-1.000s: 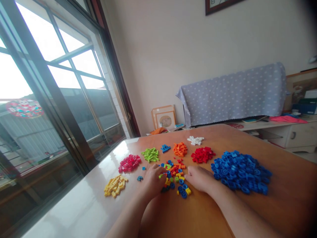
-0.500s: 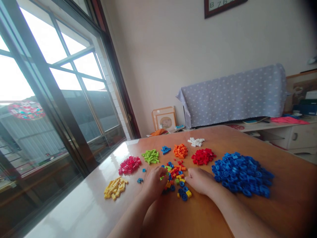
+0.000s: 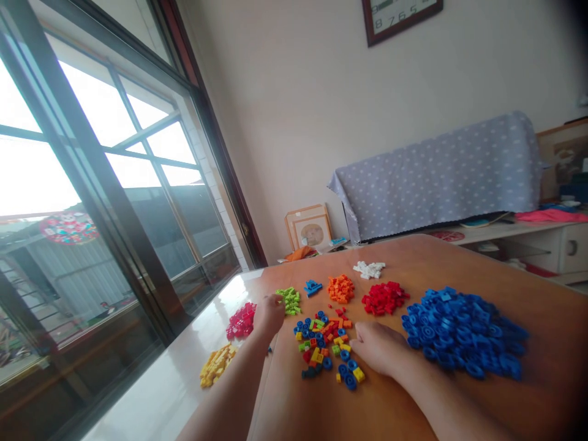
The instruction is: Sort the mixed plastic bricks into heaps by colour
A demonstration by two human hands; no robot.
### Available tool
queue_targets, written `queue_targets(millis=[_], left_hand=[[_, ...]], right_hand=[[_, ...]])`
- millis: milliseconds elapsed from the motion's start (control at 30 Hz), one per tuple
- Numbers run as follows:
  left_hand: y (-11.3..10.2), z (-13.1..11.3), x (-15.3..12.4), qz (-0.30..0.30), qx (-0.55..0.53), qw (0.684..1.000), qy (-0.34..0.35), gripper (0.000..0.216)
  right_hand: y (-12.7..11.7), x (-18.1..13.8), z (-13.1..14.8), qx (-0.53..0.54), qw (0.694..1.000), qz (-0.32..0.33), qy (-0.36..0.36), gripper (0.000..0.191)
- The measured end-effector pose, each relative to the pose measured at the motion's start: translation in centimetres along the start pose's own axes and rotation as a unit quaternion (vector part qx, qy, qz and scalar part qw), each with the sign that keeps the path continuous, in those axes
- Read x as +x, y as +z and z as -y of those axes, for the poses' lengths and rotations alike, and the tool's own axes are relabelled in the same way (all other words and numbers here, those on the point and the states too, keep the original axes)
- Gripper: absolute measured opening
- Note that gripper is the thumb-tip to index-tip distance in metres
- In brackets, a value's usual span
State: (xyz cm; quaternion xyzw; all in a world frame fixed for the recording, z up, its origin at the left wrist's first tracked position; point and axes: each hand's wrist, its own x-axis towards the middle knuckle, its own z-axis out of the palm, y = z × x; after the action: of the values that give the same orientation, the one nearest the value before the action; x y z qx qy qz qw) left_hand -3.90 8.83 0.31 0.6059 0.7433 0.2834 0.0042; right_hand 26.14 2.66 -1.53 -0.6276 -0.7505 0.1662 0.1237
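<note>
L hand [image 3: 269, 315] has shifted off mixed pile [image 3: 320, 342] to lime pile [image 3: 290, 301], nr pink pile [image 3: 241, 322]; fingers curled, can't tell if gripping. R hand [image 3: 374, 346] loosely curled at table [image 3: 287, 407], btwn mixed pile & big blue pile [image 3: 459, 331], grip also unclear.

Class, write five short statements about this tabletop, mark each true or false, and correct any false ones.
1. The left hand is beside the green pile. True.
2. The white pile lies nearer the person than the red pile. False: it lies farther away.
3. The right hand is beside the mixed-colour pile. True.
4. The blue pile at the right is the smallest. False: it is the largest.
5. The yellow pile is nearer the person than the pink pile. True.
</note>
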Motion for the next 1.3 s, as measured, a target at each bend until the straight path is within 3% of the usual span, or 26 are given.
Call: queue_targets(millis=[333,600,767,967,1133,1300], left_hand=[[2.8,-0.1,2.8,0.012,0.098,0.995,0.021,0.032],[2.1,0.3,2.5,-0.012,0.093,0.995,0.019,0.039],[0.7,-1.2,-0.1,-0.016,0.058,0.997,0.052,0.034],[-0.6,-5.1,-5.8,0.141,-0.095,0.974,0.151,0.028],[-1.0,-7.8,-10.4,0.141,-0.051,0.955,0.257,0.02],[-1.6,-9.4,-12.3,0.142,0.021,0.958,0.25,0.011]], right_hand=[[-0.2,-0.1,0.3,-0.003,1.0,0.001,0.007,0.027],[-0.3,0.0,0.2,0.002,1.0,0.005,0.012,0.027],[-0.3,0.0,0.1,-0.004,1.0,0.003,0.0,0.029],[-0.5,-0.2,0.2,-0.012,1.0,0.013,0.004,0.032],[-0.2,0.0,0.1,-0.02,1.0,0.01,0.002,0.034],[-0.3,-0.1,0.2,-0.021,1.0,0.008,0.004,0.034]])
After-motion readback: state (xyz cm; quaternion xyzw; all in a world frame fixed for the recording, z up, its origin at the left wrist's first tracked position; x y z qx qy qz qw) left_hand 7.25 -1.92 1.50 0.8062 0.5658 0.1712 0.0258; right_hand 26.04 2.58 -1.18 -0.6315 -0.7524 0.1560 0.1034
